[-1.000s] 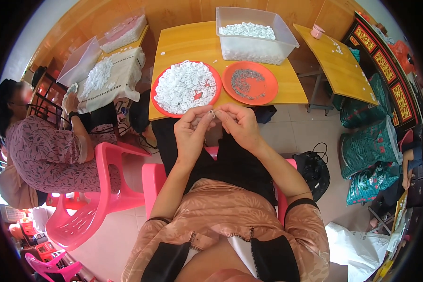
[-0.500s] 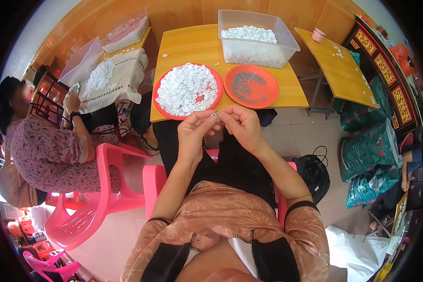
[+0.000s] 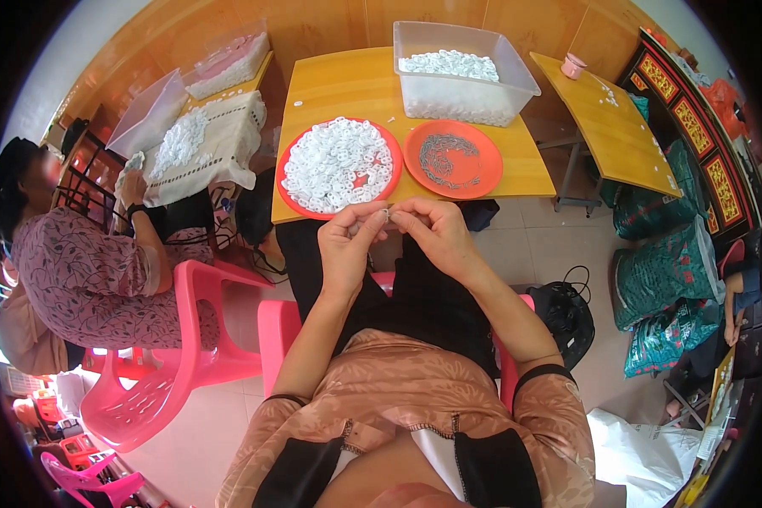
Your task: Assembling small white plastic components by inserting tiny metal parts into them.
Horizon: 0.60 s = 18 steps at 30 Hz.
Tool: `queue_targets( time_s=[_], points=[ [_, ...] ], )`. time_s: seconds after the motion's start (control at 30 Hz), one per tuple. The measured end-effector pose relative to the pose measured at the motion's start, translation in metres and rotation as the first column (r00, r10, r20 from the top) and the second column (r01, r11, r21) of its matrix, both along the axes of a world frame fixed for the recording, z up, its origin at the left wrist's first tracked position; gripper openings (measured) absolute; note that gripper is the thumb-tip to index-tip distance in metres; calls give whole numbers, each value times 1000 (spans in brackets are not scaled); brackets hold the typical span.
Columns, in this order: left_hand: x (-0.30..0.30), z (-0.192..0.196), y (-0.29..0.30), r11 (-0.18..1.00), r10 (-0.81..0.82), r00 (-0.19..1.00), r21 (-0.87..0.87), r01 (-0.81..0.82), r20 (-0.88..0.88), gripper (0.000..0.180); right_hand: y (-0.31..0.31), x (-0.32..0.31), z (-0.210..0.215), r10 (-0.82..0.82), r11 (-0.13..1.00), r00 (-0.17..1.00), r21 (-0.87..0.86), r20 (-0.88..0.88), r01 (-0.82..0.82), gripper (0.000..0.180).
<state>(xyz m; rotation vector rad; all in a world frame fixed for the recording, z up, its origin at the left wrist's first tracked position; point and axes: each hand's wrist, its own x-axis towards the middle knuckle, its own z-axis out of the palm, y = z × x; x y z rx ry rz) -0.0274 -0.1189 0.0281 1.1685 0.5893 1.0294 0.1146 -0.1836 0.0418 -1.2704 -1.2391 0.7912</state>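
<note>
My left hand (image 3: pixel 347 245) and my right hand (image 3: pixel 438 235) meet at the fingertips over my lap, just off the table's near edge. Pinched in the left fingers is a small white plastic piece (image 3: pixel 386 215), mostly covered. The right thumb and forefinger close at the same spot; what they grip is too small to make out. Beyond the left hand lies a red plate (image 3: pixel 283 188) heaped with white ring-shaped plastic pieces (image 3: pixel 337 162). To its right, an orange-red plate (image 3: pixel 484 161) carries many small grey metal pieces (image 3: pixel 438 152).
A clear plastic bin (image 3: pixel 457 95) of white pieces stands at the yellow table's (image 3: pixel 339 80) back. On the left a person (image 3: pixel 93 271) sits at a cloth-covered table beside a pink chair (image 3: pixel 195 313). Another yellow table (image 3: pixel 610 135) and green sacks (image 3: pixel 660 271) are on the right.
My hands stay together at nearly the same place. The fingertips have shifted slightly around the small white piece, and the right fingers have closed in a little.
</note>
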Motion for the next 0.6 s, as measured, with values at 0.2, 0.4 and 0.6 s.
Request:
queue_targets(
  time_s=[0.2, 0.4, 0.6],
  points=[
    [-2, 0, 3, 1000, -8, 999, 19, 9, -44, 17, 1, -2, -2, -9, 999, 999, 31, 44, 8, 15],
    [-1, 1, 3, 1000, -5, 999, -5, 5, -49, 17, 4, 1, -9, -26, 999, 1000, 25, -11, 26, 15],
    [-1, 0, 5, 1000, -17, 999, -21, 16, -46, 18, 6, 3, -15, -53, 998, 999, 20, 4, 53, 15]
  ],
)
